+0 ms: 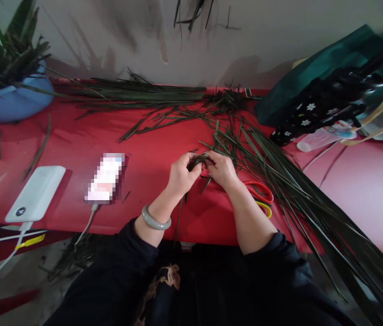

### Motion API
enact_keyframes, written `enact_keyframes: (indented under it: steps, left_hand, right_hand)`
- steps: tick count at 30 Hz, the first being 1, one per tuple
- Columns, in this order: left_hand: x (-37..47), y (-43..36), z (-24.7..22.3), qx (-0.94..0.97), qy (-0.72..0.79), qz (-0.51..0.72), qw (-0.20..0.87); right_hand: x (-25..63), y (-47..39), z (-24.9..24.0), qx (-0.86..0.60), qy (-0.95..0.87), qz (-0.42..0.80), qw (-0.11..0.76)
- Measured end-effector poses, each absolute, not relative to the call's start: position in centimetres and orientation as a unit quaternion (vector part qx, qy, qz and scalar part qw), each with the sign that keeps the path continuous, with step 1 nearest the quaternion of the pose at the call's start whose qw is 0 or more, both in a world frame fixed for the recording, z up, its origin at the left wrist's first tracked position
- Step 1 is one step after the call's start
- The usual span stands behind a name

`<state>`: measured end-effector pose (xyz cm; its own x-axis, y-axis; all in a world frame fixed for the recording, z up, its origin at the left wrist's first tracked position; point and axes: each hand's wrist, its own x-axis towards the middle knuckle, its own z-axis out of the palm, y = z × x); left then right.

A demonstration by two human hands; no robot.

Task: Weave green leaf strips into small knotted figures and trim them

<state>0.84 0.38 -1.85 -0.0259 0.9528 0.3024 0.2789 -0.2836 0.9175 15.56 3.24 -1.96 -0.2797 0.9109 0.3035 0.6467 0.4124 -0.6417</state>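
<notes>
Both hands meet over the middle of the red table (pixel 150 158). My left hand (pixel 183 173), with a pale bangle on its wrist, has its thumb and fingers closed on a small dark green bundle of leaf strips (pixel 198 160). From the other side my right hand (pixel 220 168) pinches the same bundle. A few strip ends hang below the fingers. Red- and yellow-handled scissors (pixel 262 192) lie partly hidden by my right forearm. Cut leaf pieces (pixel 225 140) are scattered just beyond my hands.
Long leaves (pixel 300 199) stretch over the table's right front edge; more leaves (pixel 143 94) lie along the wall. A phone (pixel 106 179) and white power bank (pixel 36 194) with cables are left. Blue basin (pixel 14 102) back left; green bag (pixel 317 68) and black flowered umbrella (pixel 313 106) back right.
</notes>
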Motion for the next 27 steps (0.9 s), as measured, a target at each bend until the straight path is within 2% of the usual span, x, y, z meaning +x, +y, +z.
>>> enact_keyframes:
  steps: [5,11,16,19,22,27]
  left_hand:
    - [0.6,0.3,-1.8,0.615,0.514,0.519,0.297]
    - [0.6,0.5,-2.0,0.615,0.514,0.513,0.306]
    - [0.8,0.4,-1.5,0.623,0.497,0.495,0.348]
    - [0.8,0.6,-1.5,0.598,0.495,0.506,0.375]
    - [0.8,0.6,-1.8,0.594,0.507,0.518,0.350]
    - [1.0,0.4,-2.3,0.643,0.491,0.515,0.285]
  right_hand:
    - [15.2,3.1,-1.8,-0.518,-0.770,0.219,0.300]
    - [15.3,3.1,-1.8,-0.462,-0.751,0.282,0.377]
    - [15.5,3.1,-1.5,-0.484,-0.728,0.286,0.393]
    - [15.7,2.9,-1.0,-0.467,-0.706,0.337,0.411]
    - [15.8,2.7,-0.6,-0.455,-0.693,0.367,0.421]
    - [15.4,2.8,-0.7,-0.501,-0.677,0.329,0.427]
